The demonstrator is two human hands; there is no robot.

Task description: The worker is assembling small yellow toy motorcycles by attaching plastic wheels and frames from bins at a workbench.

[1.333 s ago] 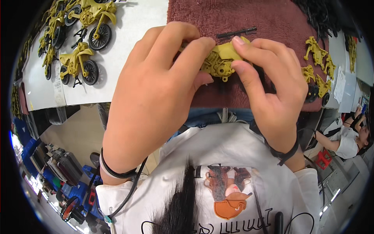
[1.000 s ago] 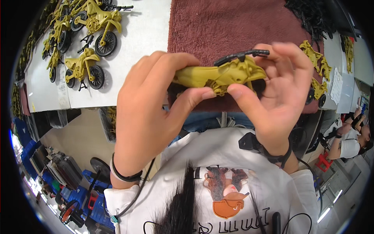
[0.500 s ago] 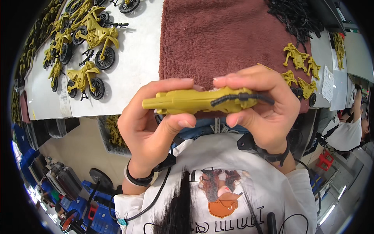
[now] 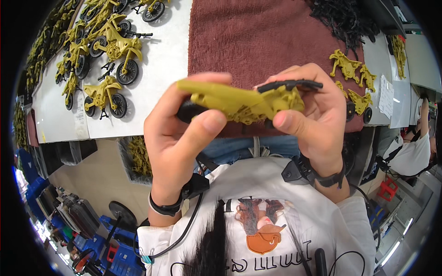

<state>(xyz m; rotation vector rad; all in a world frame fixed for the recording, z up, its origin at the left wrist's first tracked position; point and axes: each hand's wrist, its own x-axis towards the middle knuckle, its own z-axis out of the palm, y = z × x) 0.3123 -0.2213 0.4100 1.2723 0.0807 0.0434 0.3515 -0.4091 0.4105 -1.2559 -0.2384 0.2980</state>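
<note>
Between my two hands, above the near edge of a brown-red towel (image 4: 244,41), is a yellow toy motorcycle (image 4: 230,100) with a black handlebar (image 4: 294,84) at its right end. My left hand (image 4: 172,133) grips the tail end, thumb on the near side and fingers beyond. Part of a dark wheel shows beside that palm. My right hand (image 4: 320,115) holds the front end, with its thumb on the near side below the handlebar. The fingers hide parts of the toy's far side.
Finished-looking yellow motorcycles with black wheels (image 4: 108,96) stand on the white table (image 4: 156,92) at left. Several yellow body parts (image 4: 345,65) lie at the towel's right. A heap of black parts (image 4: 343,20) sits behind them. A bin of yellow pieces (image 4: 138,156) stands below the table edge.
The motorcycle has turned in my hands, so its side with the engine detail now shows. The handlebar has risen toward the far side. Both hands still hold it.
</note>
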